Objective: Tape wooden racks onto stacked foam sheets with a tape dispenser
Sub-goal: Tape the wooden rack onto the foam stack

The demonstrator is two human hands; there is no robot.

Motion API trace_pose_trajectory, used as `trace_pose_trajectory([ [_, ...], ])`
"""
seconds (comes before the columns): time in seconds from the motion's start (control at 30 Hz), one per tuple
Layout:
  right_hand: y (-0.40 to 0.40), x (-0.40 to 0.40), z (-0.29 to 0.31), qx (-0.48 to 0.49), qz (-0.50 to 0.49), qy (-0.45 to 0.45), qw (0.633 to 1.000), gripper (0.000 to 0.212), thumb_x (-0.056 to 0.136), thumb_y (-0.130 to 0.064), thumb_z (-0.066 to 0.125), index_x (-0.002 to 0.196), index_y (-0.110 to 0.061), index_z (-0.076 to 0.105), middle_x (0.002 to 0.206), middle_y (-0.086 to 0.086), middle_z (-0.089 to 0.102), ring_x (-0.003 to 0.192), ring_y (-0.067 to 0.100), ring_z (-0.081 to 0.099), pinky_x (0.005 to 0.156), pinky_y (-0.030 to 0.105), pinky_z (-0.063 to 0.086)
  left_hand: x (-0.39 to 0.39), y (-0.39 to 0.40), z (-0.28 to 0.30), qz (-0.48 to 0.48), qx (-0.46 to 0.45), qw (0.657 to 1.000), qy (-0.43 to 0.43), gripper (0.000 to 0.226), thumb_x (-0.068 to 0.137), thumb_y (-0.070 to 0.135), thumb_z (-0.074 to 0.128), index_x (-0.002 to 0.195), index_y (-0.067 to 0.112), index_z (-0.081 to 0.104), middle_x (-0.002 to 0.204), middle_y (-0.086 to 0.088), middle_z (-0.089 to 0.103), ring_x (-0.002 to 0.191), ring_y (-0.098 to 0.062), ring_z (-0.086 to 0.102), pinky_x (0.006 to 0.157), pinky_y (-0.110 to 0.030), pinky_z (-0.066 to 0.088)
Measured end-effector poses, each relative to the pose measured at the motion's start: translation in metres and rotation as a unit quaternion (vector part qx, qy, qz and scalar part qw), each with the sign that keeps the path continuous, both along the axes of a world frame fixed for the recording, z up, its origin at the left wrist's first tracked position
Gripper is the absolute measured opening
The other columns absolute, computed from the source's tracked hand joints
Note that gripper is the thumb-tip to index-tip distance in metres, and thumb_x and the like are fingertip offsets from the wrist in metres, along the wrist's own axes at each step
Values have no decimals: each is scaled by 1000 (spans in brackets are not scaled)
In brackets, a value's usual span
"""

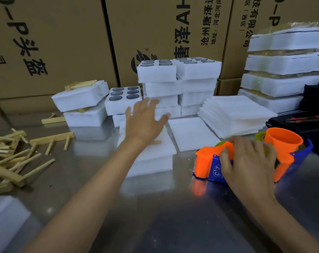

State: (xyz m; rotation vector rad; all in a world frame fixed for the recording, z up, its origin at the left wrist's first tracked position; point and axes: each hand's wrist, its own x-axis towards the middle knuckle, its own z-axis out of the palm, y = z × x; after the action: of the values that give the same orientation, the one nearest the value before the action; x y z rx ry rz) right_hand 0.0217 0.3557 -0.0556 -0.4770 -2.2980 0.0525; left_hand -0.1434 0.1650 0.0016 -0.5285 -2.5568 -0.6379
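A stack of white foam sheets (151, 157) lies in the middle of the metal table (164, 207), with a wooden rack (156, 142) partly showing on top under my arm. My left hand (145, 121) reaches out over this stack with fingers spread and straight, holding nothing. My right hand (246, 157) rests on the orange and blue tape dispenser (206, 165) at the right, fingers curled over its body. The dispenser sits on the table just right of the stack. More wooden racks (11, 157) lie heaped at the left.
Foam blocks with round inserts (125, 97) and taller foam stacks (178, 84) stand behind. Two foam bundles with racks (82, 99) sit back left. Loose foam sheets (233, 114) lie back right beside a high pile (282, 70). Cardboard boxes (63, 42) wall the back.
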Motion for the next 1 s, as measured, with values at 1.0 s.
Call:
trace_pose_trajectory([
  [1.0,-121,-104,7,-753,429,-49,498,32,92,-29,58,118,-46,62,120,-5,69,110,20,66,88,41,56,7,-122,-61,-216,635,655,-347,67,82,44,74,142,46,43,133,11,63,119,-17,63,91,-42,56],
])
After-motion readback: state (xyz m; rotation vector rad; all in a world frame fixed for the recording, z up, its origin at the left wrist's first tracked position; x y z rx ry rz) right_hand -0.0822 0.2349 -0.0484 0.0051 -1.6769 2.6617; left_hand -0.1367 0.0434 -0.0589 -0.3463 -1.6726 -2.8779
